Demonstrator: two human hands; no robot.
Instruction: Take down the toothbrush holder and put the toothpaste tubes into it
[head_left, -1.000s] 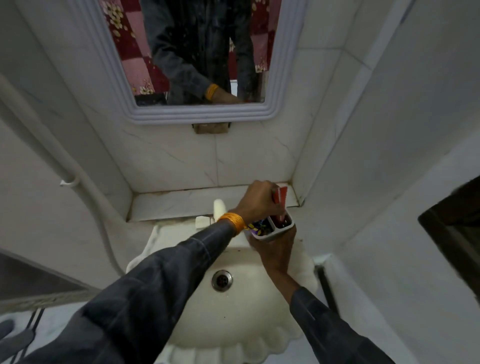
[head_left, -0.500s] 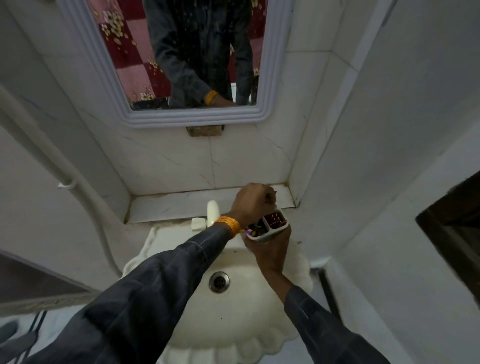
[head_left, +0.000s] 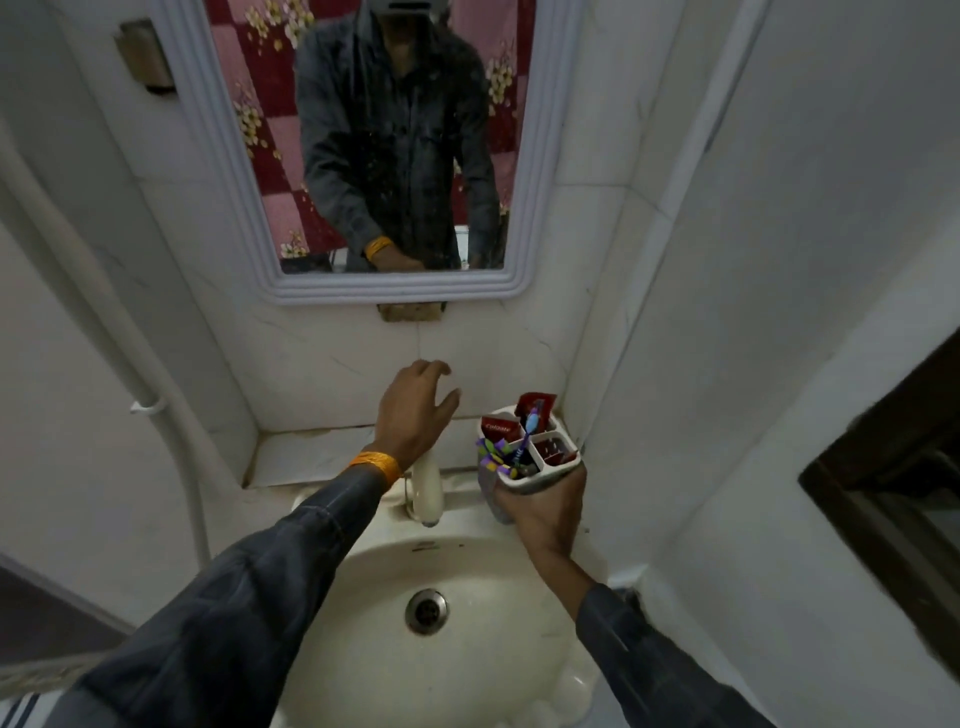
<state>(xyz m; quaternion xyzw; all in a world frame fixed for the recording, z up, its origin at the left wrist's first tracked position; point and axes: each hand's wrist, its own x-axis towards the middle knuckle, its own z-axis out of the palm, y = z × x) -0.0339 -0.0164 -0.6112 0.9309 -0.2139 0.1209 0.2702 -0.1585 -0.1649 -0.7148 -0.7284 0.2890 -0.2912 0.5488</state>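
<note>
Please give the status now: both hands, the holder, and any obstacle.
Left hand open, empty, above the tap. Right hand grips toothbrush holder over the sink. Toothpaste tubes inside, with toothbrushes. No obstacle seen.

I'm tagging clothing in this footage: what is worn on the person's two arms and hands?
Both arms are in long dark grey-blue sleeves with faint stitched seams, like a button shirt. The left hand is bare, with a bright orange band around the wrist just past the cuff. The right hand is also bare, with no band, ring or watch visible; its sleeve ends at the wrist.
</note>
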